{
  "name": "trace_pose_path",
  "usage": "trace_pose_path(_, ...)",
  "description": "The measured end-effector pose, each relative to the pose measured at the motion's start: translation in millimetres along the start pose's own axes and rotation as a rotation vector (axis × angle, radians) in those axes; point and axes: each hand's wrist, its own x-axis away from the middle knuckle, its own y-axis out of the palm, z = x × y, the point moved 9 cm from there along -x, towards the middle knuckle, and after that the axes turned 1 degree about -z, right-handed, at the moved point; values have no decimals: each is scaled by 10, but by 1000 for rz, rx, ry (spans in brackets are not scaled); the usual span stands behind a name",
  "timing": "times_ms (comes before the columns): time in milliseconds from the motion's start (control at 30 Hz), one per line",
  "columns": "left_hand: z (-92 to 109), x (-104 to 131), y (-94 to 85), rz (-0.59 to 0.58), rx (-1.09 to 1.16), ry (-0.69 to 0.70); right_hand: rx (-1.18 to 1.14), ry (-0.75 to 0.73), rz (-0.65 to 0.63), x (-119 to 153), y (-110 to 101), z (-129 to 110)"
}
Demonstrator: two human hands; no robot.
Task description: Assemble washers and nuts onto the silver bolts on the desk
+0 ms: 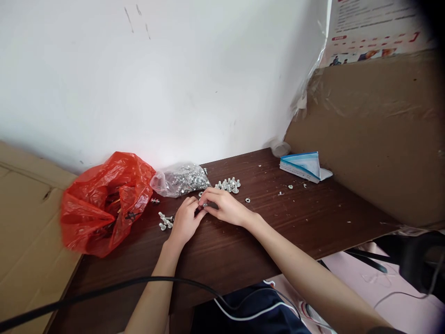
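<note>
My left hand (185, 220) and my right hand (226, 207) meet at the fingertips over the table. Both are closed in a pinch around a small metal fastener (205, 204), probably a bolt; the fingers mostly hide it. Close to the left hand lies a loose group of bolts (165, 222). Just beyond the right hand, several bolts (227, 185) with washers on them stand on their heads in a cluster. Behind the hands sits a clear plastic bag (187, 180) full of small metal hardware. A single nut (247, 200) lies to the right of the right hand.
An open red plastic bag (107, 204) stands at the left, beside cardboard (31, 232). On the brown table (264, 232) at the back right are a blue-white packet (301, 166) and a clear round container (280, 148). A black cable (139, 280) crosses the foreground.
</note>
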Motion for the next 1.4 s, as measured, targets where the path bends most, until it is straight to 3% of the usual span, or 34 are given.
trace_pose_path(367,-2,-2,-11,-5,18,-18,65,39,30,10,-79,0)
trace_pose_path(567,-8,-5,-10,-11,22,-25,124,74,-26,22,-13,79)
trace_pose_path(900,-27,-3,-6,-13,52,-45,72,180,-12,18,18,205)
trace_pose_path(1033,-40,-2,12,-30,64,-50,143,235,-13,27,13,213)
trace_pose_path(1233,-41,-6,4,-28,86,-49,195,177,-31,24,11,137)
trace_pose_path(1400,-26,-10,-5,-30,87,-66,278,260,-69,20,39,215)
